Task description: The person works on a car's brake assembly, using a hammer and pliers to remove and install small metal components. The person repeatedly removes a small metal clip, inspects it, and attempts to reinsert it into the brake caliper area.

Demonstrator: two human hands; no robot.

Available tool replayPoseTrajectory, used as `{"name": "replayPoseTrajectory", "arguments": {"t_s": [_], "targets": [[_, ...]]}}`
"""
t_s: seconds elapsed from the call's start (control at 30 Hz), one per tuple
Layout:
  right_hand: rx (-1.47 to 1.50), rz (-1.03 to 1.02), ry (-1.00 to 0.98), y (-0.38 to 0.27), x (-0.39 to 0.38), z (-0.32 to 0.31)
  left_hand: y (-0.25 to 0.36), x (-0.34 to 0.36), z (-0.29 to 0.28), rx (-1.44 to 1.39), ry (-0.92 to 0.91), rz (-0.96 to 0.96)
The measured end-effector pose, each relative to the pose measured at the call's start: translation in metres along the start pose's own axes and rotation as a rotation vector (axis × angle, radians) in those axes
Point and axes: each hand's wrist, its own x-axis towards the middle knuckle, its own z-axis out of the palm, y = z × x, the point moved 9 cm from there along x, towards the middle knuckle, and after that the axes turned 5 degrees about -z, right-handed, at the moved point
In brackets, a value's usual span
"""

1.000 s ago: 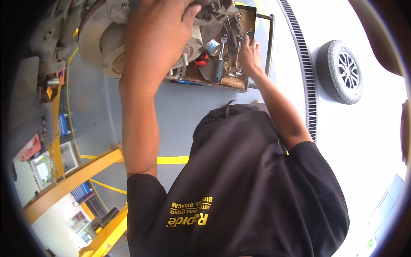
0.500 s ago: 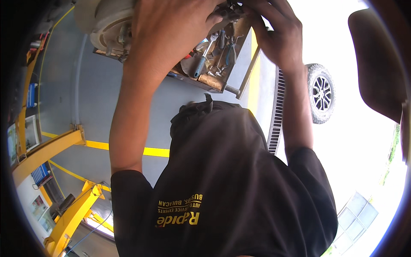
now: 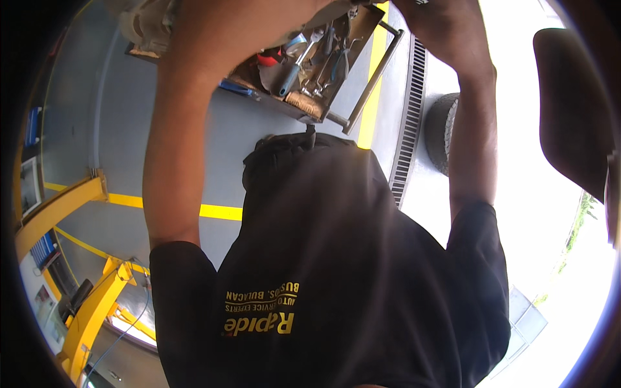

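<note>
Head view: left hand and right hand both cut off by top edge. Fingers out of frame on both, can't tell wide, narrow or gripping. Dusty grey-brown metal hub assembly at upper left, partly behind left forearm. Dark metal tool tray with grey tubular handle shows between the arms. Inside: chrome ratchet with blue-grey grip, blue-handled pliers, round white-and-blue tin, red object, brown block. Black tyre partly behind right forearm.
</note>
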Motion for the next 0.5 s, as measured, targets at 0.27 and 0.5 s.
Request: {"name": "replayPoseTrajectory", "arguments": {"t_s": [0.27,0.5], "targets": [[0.557,0.338,0.189,-0.021,-0.072,0.008,0.016,-0.049,-0.014,-0.52,-0.004,-0.065],[0.981,0.643,-0.205,-0.105,-0.166,0.117,0.052,-0.214,0.062,-1.019,-0.401,-0.396]]}}
